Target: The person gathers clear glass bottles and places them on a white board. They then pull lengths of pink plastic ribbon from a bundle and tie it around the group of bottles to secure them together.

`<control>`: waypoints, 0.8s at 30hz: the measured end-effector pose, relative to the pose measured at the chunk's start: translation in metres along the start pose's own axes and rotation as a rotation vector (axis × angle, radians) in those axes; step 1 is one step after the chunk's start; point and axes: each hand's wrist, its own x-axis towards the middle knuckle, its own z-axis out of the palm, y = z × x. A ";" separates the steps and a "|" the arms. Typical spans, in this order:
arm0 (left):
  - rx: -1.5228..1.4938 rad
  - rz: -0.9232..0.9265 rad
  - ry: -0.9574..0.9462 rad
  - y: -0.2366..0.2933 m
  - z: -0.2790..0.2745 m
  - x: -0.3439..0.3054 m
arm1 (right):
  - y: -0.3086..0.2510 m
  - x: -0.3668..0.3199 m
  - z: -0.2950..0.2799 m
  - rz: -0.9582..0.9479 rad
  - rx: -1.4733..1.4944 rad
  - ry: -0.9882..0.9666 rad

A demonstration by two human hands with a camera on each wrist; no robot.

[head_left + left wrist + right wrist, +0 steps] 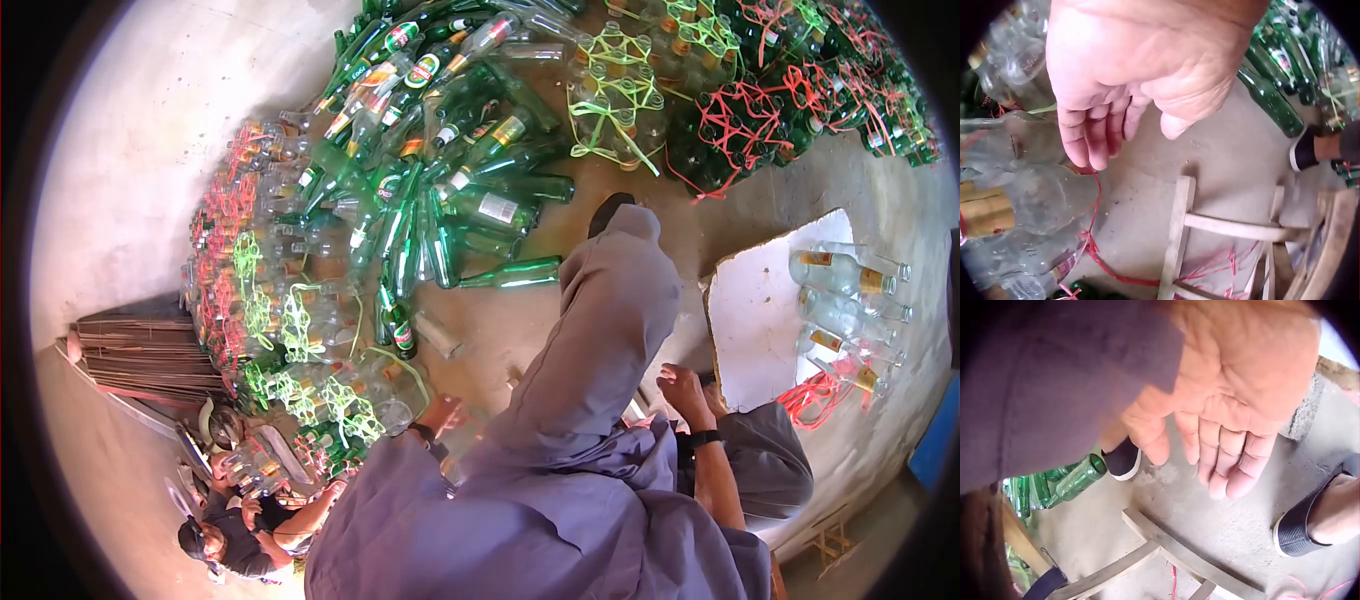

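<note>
My left hand point(440, 412) hangs low beside my knee, with its fingers bent a little and nothing in them. In the left wrist view that hand point(1147, 62) overlaps the edge of some clear glass bottles point(1041, 194), and a red plastic strip point(1094, 212) runs down from near its fingertips. My right hand point(685, 393) is on the other side of my raised leg, left of a white board point(750, 310). The right wrist view shows its palm point(1241, 381), loosely spread fingers and no object. Below both hands stands a wooden stool frame point(1179, 231).
Loose green bottles point(430, 200) lie heaped ahead. Clear bottles tied with green and red strips point(300, 320) line the left wall. Several clear bottles point(840, 270) rest on the board, near red strips point(815, 398). Another person point(240, 530) sits at lower left.
</note>
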 end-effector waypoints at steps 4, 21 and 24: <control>-0.254 -0.006 0.178 0.023 -0.028 0.051 | -0.003 -0.012 -0.002 0.025 0.009 0.021; -0.741 0.005 0.169 0.146 -0.001 0.110 | -0.021 -0.018 -0.011 0.035 -0.079 0.050; -0.794 -0.010 0.297 0.168 0.011 0.100 | -0.022 -0.014 -0.007 0.000 -0.046 0.092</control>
